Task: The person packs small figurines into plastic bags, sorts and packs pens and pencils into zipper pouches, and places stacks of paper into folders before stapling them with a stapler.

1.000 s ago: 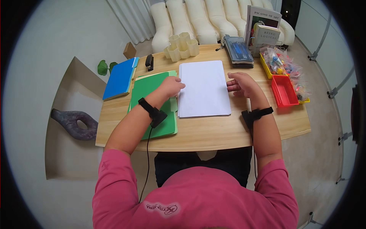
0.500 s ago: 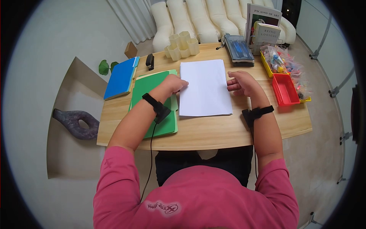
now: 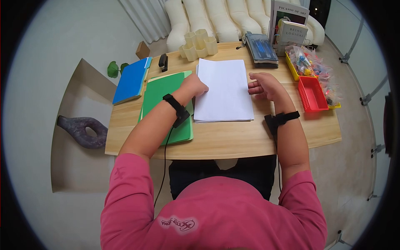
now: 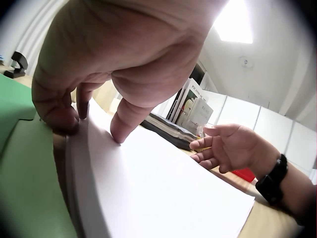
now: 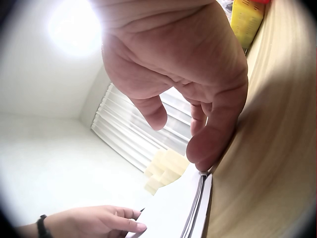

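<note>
A stack of white paper (image 3: 225,91) lies on the wooden table in front of me, its sheets slightly askew at the left edge. My left hand (image 3: 193,86) pinches the sheets at that edge. In the left wrist view its thumb (image 4: 129,119) rests on the top sheet while the other fingers curl down at the side. My right hand (image 3: 268,87) stands on edge by the right side, fingers loosely bent, thumb raised and apart from them. Its fingertips (image 5: 202,151) are right at the paper's edge in the right wrist view. Green folders (image 3: 164,98) lie under my left forearm.
Far left lies a blue folder (image 3: 131,81), near a black stapler (image 3: 163,63). A cream hexagonal holder (image 3: 198,46), a pencil case (image 3: 261,49) and upright books (image 3: 289,31) line the back. A red basket (image 3: 312,94) and bagged small items (image 3: 302,62) stand right.
My left hand has shifted a little right and farther over the paper's left edge. The upper sheets now sit askew over the lower ones. My right hand has stayed almost still.
</note>
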The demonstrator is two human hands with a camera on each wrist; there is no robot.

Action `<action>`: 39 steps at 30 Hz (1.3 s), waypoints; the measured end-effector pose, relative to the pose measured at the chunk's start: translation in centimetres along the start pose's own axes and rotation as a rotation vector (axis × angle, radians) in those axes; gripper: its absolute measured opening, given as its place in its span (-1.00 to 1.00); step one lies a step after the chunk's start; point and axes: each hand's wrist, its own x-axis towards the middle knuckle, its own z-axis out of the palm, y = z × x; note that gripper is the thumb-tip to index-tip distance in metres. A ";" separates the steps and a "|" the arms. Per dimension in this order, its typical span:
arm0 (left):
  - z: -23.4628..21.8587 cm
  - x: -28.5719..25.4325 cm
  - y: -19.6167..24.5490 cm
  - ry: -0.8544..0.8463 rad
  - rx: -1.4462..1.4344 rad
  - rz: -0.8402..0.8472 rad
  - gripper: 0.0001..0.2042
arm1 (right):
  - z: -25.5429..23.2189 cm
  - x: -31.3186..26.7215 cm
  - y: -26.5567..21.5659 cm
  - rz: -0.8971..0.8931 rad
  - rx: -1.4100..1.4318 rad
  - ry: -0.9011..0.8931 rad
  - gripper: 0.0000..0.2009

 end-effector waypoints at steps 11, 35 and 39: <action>1.0 0.8 0.0 0.060 -0.006 0.018 -0.46 | -0.3 1.1 0.5 -0.015 -0.004 -0.013 -0.59; -1.4 -4.5 3.9 0.076 -1.003 0.375 -0.67 | -0.3 3.2 1.1 -0.610 -0.051 0.307 -0.26; -2.8 -7.0 4.4 0.142 -1.132 0.607 -0.70 | 1.9 -0.4 -0.7 -0.907 0.377 -0.093 -0.49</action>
